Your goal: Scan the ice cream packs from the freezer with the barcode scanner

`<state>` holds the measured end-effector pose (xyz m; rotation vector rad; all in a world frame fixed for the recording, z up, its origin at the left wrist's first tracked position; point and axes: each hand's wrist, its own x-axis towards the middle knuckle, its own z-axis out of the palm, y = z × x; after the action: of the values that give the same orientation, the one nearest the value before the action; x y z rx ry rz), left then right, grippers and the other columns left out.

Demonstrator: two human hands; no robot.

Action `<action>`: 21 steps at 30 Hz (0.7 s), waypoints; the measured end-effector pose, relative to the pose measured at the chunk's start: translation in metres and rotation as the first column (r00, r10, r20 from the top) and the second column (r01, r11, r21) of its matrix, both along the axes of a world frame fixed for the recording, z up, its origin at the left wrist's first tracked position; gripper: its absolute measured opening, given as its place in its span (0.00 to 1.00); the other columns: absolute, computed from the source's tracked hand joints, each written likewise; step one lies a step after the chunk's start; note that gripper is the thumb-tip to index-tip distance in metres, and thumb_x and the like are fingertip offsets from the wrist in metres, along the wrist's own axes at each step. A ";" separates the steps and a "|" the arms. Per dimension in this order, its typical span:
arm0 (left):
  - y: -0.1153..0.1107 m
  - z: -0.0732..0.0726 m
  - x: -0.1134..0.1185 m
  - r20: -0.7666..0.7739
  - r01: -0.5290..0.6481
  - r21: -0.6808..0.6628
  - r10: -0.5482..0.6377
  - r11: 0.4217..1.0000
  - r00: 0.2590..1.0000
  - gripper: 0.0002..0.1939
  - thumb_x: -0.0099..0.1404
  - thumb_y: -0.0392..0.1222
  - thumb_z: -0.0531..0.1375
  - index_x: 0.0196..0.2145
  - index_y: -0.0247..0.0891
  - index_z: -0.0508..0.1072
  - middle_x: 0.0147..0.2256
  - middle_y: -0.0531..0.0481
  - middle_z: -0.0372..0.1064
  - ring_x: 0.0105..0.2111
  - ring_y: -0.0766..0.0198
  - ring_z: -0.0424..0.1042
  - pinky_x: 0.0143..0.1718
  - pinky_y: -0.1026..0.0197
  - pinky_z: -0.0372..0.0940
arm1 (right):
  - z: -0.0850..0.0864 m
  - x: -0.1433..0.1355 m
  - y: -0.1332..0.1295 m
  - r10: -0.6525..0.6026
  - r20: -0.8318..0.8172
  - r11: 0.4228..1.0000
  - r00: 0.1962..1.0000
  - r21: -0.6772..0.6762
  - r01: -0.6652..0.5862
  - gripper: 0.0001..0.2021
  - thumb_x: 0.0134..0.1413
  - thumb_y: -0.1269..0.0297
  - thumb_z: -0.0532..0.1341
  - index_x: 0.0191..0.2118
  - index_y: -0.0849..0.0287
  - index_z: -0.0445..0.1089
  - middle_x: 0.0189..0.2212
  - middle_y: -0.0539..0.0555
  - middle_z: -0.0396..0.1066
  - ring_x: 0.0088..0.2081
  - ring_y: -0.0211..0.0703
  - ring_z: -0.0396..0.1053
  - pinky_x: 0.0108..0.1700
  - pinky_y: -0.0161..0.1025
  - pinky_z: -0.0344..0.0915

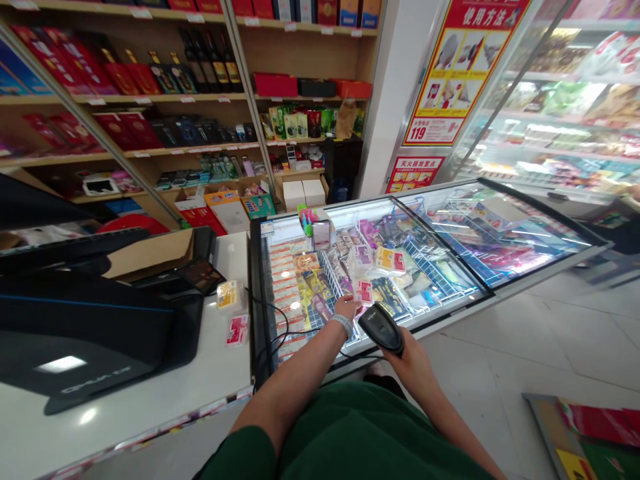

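My left hand (346, 308), with a pale band on the wrist, holds a small clear pack with a pink-and-white label (363, 291) above the glass top of the chest freezer (453, 312). Just right of it, my right hand (406, 350) is wrapped round a black handheld scanner (381, 328), whose head points up and left toward the pack. More packs, one purple-labelled (363, 255) and one yellow and red (391, 260), lie on the glass beyond my hands. A yellow-labelled pack (227, 294) and a red-labelled pack (237, 330) are on the white counter (220, 373).
A black checkout machine (100, 340) stands on the counter at left. A black cable (287, 323) crosses the freezer's left end. A small framed card (321, 235) stands at its back edge. Shelves of boxes and bottles (220, 67) line the wall behind.
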<state>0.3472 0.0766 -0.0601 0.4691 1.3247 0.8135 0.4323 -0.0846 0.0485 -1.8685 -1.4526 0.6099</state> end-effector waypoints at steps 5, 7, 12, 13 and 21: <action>-0.003 0.000 0.003 -0.043 -0.002 -0.007 0.001 1.000 0.999 0.18 0.47 0.25 0.67 0.34 0.33 0.68 0.29 0.45 0.73 0.29 0.61 0.75 0.34 0.59 0.71 | -0.001 0.002 -0.001 -0.005 0.014 1.000 1.000 -0.021 0.005 0.11 0.49 0.64 0.59 0.40 0.59 0.67 0.37 0.57 0.73 0.40 0.49 0.71 0.42 0.43 0.67; -0.003 -0.002 0.004 -0.057 0.007 -0.013 -0.007 1.000 0.998 0.16 0.47 0.25 0.67 0.33 0.32 0.68 0.29 0.44 0.73 0.29 0.61 0.75 0.33 0.60 0.71 | -0.001 0.003 -0.001 -0.003 0.007 1.000 1.000 -0.029 0.003 0.12 0.49 0.64 0.58 0.41 0.59 0.67 0.38 0.57 0.73 0.41 0.50 0.71 0.43 0.43 0.67; 0.000 -0.007 0.006 -0.093 0.031 -0.022 -0.033 0.999 0.995 0.13 0.49 0.29 0.68 0.31 0.33 0.69 0.28 0.44 0.74 0.30 0.61 0.75 0.31 0.62 0.70 | 0.001 0.003 0.001 -0.010 0.009 0.999 1.000 -0.036 0.011 0.11 0.48 0.64 0.58 0.40 0.59 0.67 0.38 0.57 0.73 0.41 0.50 0.72 0.42 0.43 0.67; 0.001 -0.007 0.006 -0.100 0.037 -0.023 -0.040 0.999 0.994 0.11 0.50 0.29 0.68 0.30 0.33 0.69 0.28 0.44 0.74 0.30 0.61 0.75 0.31 0.62 0.70 | 0.001 0.002 0.001 -0.009 0.011 0.999 1.000 -0.034 0.009 0.11 0.48 0.63 0.58 0.40 0.59 0.67 0.38 0.57 0.73 0.40 0.50 0.72 0.42 0.43 0.67; 0.006 -0.017 0.005 -0.154 0.044 -0.020 -0.046 0.999 0.987 0.07 0.54 0.29 0.65 0.28 0.33 0.69 0.28 0.46 0.73 0.27 0.65 0.74 0.29 0.65 0.69 | -0.001 0.002 0.005 0.041 0.050 0.999 0.998 -0.037 -0.039 0.13 0.50 0.61 0.58 0.41 0.59 0.67 0.37 0.57 0.73 0.39 0.50 0.72 0.41 0.42 0.67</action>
<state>0.3523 0.0829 -0.0775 0.5560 1.4573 0.7401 0.4344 -0.0793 0.0474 -1.8988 -1.5246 0.6153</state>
